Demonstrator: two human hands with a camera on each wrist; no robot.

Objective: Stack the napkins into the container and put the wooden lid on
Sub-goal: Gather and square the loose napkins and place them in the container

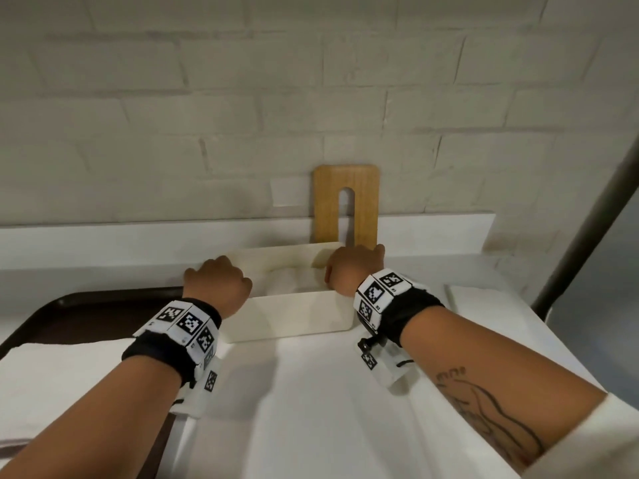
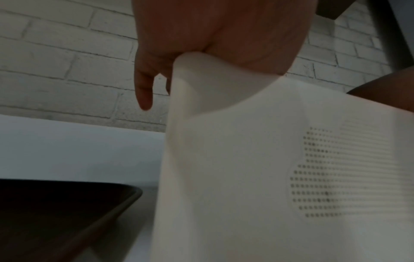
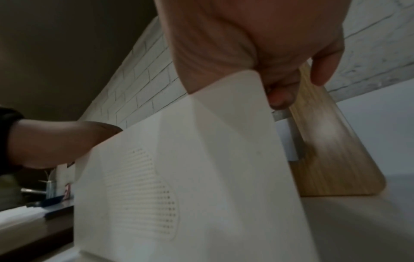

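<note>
Both hands gripped the container — left hand (image 1: 217, 283) on its left end, right hand (image 1: 356, 269) on its right — squaring it on the counter before the lid (image 1: 346, 205) leaning at the wall, napkins (image 1: 65, 378) next, likely.

We see soft, even light from above in the head view, edges bowed by the lens; both wrist views are dim, grainy and blurred close up.
</note>
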